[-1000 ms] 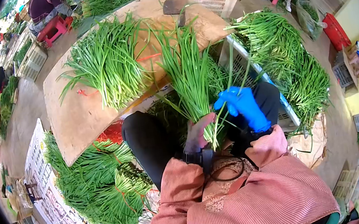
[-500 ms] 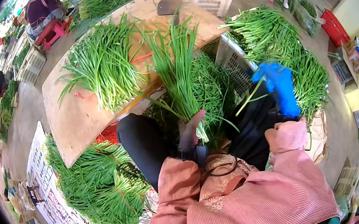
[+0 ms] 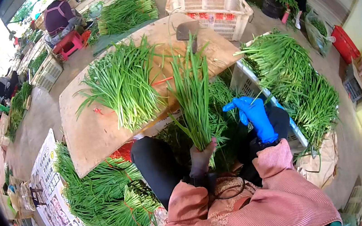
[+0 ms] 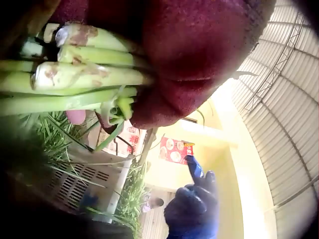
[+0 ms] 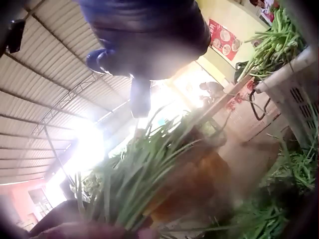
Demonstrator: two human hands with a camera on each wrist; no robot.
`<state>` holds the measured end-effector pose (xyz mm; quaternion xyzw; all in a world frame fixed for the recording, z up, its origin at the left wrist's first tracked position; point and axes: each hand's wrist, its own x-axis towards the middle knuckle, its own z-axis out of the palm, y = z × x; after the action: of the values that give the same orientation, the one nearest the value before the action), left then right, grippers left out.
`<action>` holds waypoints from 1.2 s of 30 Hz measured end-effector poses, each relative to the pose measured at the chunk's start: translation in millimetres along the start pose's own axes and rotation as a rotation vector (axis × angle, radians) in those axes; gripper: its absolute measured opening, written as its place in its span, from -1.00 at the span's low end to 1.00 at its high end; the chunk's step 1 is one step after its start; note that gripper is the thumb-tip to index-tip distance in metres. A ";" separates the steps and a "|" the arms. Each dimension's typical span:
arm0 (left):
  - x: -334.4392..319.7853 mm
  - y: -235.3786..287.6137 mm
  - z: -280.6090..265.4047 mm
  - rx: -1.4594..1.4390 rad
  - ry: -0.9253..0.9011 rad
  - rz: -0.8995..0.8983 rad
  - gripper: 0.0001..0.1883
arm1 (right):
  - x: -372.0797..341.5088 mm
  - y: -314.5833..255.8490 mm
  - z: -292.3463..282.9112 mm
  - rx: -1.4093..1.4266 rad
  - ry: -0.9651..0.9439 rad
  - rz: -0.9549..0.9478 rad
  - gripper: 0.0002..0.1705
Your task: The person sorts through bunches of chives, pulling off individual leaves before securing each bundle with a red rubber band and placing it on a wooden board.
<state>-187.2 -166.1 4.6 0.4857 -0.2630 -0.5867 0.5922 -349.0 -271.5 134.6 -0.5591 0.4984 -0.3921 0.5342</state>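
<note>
Upright between the knees stands a bunch of garlic chives (image 3: 192,95), its lower stems gripped by my left hand (image 3: 201,159). In the left wrist view, pale stem ends (image 4: 89,74) stick out close beside the curled left fingers (image 4: 169,64). My right hand (image 3: 255,119), in a blue glove, is held to the right of the bunch, apart from it. Its index finger points toward the leaves while the other fingers are loosely bent, with nothing visible in them. A larger pile of chives (image 3: 125,88) lies on the board just ahead.
The wooden board (image 3: 85,148) carries a cleaver (image 3: 187,30) near its far edge. To the right, a crate (image 3: 242,77) adjoins heaped chives (image 3: 295,79). Tied bundles (image 3: 109,191) lie at the left by a printed sheet (image 3: 55,198). A white crate (image 3: 213,10) stands beyond the board.
My right hand swung out to the right with a loose stem, then came back toward the bunch without the stem showing. The left hand keeps its grip; the head view has tilted up.
</note>
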 end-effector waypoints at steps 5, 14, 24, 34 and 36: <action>-0.1 -9.7 -3.6 0.015 0.017 -0.011 -0.80 | 24.5 -35.6 25.6 -0.027 -0.083 -0.035 -0.69; 5.5 -16.2 -0.1 0.157 0.066 0.157 -0.81 | 87.4 -29.2 82.3 -0.259 -0.310 0.040 -0.75; 3.6 -6.7 7.4 -0.006 0.083 0.046 -0.80 | 85.2 0.6 89.9 -0.399 -0.284 0.190 -0.66; 7.7 -15.2 11.4 -0.085 0.074 0.124 -0.86 | 68.5 15.2 82.8 -0.114 -0.223 0.104 -0.80; 7.1 -11.9 11.7 -0.100 0.074 0.095 -0.86 | 67.6 18.5 78.5 -0.150 -0.189 0.098 -0.80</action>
<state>-201.5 -174.1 -3.3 0.4639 -0.2341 -0.5520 0.6521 -262.1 -320.0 100.4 -0.6070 0.5006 -0.2726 0.5538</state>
